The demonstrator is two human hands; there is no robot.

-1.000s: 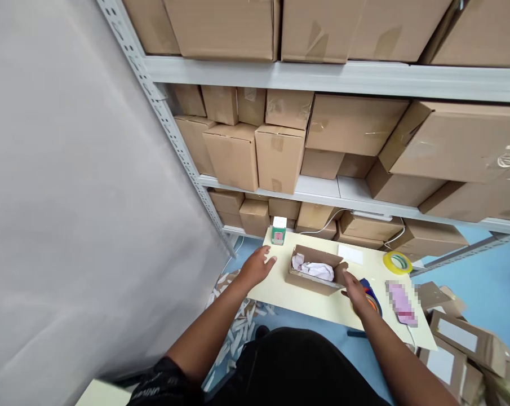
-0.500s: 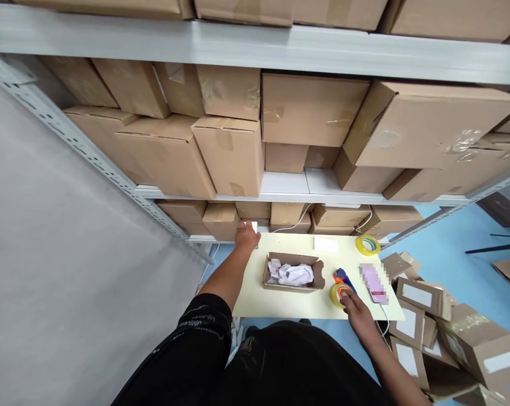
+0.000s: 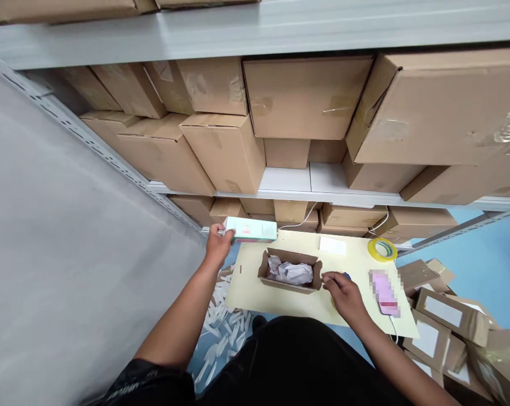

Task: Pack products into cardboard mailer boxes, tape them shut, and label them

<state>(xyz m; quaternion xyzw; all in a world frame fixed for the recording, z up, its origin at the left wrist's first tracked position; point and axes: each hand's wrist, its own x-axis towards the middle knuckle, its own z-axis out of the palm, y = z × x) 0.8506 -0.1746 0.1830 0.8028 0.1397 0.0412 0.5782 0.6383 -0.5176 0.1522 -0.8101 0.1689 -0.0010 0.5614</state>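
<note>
My left hand [image 3: 220,245] is closed around one end of a long, slim white and pale green box [image 3: 251,230], raised over the back left corner of the table. An open cardboard box [image 3: 285,286] stands mid-table with crumpled white paper [image 3: 295,273] inside. At that box's right end is my right hand [image 3: 341,292], its fingers bent and its fingertips at the end flap. Under and behind this hand, the tape dispenser is mostly hidden; only a bit of its blue part [image 3: 346,276] shows.
On the pale yellow table [image 3: 255,296] lie a yellow tape roll [image 3: 382,249], a white card or pad [image 3: 333,246] and a pink phone-like thing [image 3: 384,292] with a cable. Shelves of cartons [image 3: 307,98] rise behind. Cartons [image 3: 432,338] pile at right; white scraps [image 3: 221,338] litter the floor.
My left hand has brought the slim box up into view, moving left and toward me. My right hand has left the tape dispenser and moved left to the open box's end. The view shifted slightly.
</note>
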